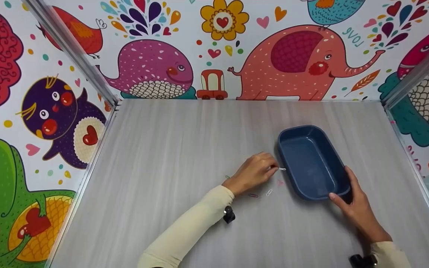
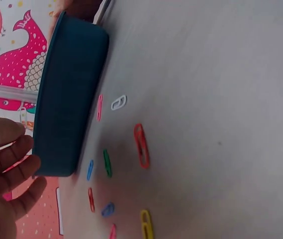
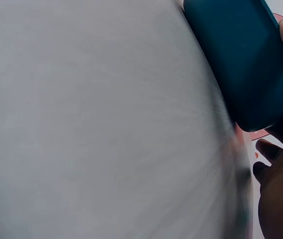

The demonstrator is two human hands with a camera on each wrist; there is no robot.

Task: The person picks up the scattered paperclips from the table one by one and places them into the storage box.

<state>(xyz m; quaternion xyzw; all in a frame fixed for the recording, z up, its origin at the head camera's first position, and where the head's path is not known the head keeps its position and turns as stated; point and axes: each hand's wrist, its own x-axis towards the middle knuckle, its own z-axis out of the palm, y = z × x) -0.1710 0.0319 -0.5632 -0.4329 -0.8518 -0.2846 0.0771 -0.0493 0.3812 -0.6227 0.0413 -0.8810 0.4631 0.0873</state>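
My left hand [image 1: 252, 172] pinches a white paper clip [image 1: 282, 169] between thumb and finger, right at the left rim of a blue rectangular tub [image 1: 307, 163]. In the left wrist view, that clip [image 2: 23, 117] sticks up from the fingertips beside the tub's wall [image 2: 69, 99]. My right hand [image 1: 359, 206] grips the tub's near right corner, thumb on the front side and fingers along the right side. On the table near the left hand lie a pink clip [image 1: 280, 182], a white one [image 1: 269, 192] and a red one [image 1: 253, 195].
More paper clips lie scattered in the left wrist view, among them a large red clip [image 2: 141, 146], a green clip [image 2: 107, 163] and a yellow clip [image 2: 146, 226]. Cartoon-printed panels [image 1: 218, 48] border the grey table [image 1: 169, 149] at the back and sides.
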